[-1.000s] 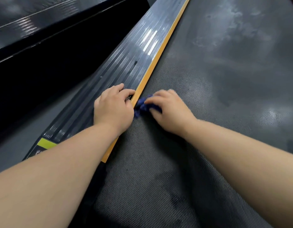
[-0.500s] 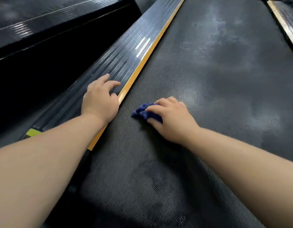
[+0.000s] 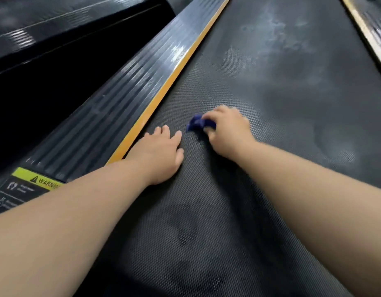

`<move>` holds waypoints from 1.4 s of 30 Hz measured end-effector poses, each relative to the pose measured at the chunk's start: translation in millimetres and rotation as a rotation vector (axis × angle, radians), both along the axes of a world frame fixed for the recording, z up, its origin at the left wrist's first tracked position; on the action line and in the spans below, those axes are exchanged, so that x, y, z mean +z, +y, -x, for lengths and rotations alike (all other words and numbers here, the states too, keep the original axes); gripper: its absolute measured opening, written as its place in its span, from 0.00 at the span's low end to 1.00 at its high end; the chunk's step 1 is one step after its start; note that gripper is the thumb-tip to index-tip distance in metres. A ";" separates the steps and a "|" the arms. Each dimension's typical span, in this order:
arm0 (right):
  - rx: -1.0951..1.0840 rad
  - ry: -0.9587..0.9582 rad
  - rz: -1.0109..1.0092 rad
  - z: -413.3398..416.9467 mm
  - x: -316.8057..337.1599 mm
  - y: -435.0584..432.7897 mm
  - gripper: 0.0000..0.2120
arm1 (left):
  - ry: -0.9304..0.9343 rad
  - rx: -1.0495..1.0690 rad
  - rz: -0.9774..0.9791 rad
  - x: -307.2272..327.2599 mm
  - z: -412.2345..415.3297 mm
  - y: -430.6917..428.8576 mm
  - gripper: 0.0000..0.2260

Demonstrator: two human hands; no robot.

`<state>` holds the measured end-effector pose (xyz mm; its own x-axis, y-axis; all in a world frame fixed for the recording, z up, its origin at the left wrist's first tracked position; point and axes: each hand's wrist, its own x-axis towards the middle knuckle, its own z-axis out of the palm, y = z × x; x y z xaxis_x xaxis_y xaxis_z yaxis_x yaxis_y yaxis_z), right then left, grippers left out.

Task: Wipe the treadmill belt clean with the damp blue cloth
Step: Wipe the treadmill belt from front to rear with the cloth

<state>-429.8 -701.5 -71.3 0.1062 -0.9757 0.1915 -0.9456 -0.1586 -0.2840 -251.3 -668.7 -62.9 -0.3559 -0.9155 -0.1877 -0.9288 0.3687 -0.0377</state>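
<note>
On the dark, dimpled belt [image 3: 292, 93] of a treadmill, both hands are down near the left edge, close to each other but not touching. The right hand [image 3: 228, 133] has its fingers curled round a bunched blue cloth [image 3: 197, 123] and holds it against the belt. Only a small wad of the cloth shows past the knuckles on the left, and the rest is hidden under the hand. Both cloth and hand are a little blurred. The left hand [image 3: 161, 151] lies palm down on the belt with its fingers straight and slightly spread, holding nothing, its outer edge just beside the orange strip [image 3: 174, 73] that borders the belt. Beyond that strip runs a ribbed black side rail [image 3: 112, 116], with a warning label [image 3: 33, 181] at its near end, yellow along the top and partly covered by the left forearm. Pale grey smudges [image 3: 275, 26] mark the far part of the belt, and darker blotches [image 3: 185, 232] sit between the forearms. A second orange strip [image 3: 366, 35] edges the belt at the upper right. Left of the side rail is deep shadow, then a glossy black surface [image 3: 35, 28] that is too blurred to identify.
</note>
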 end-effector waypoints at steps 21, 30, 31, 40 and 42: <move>0.146 -0.152 0.032 41.3 -16.8 16.0 0.15 | -0.134 0.101 -0.103 10.4 21.4 -6.2 0.24; -0.096 -0.122 -0.007 73.2 -7.8 -1.9 0.14 | -0.003 -0.005 -0.053 16.7 74.9 24.8 0.16; -0.103 -0.120 -0.034 73.4 -6.0 2.7 0.15 | -0.002 0.008 -0.050 14.6 75.4 26.3 0.16; 0.176 -0.139 0.022 85.6 -16.1 69.9 0.14 | -0.035 -0.043 0.014 18.0 67.9 21.2 0.15; -0.030 -0.111 0.012 94.0 -10.0 32.6 0.14 | -0.050 -0.045 0.026 18.4 69.4 22.8 0.11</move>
<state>-523.8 -668.9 -81.3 0.0545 -0.9758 0.2119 -0.9129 -0.1347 -0.3853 -320.7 -645.9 -44.4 -0.3874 -0.9036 -0.1826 -0.9080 0.4083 -0.0941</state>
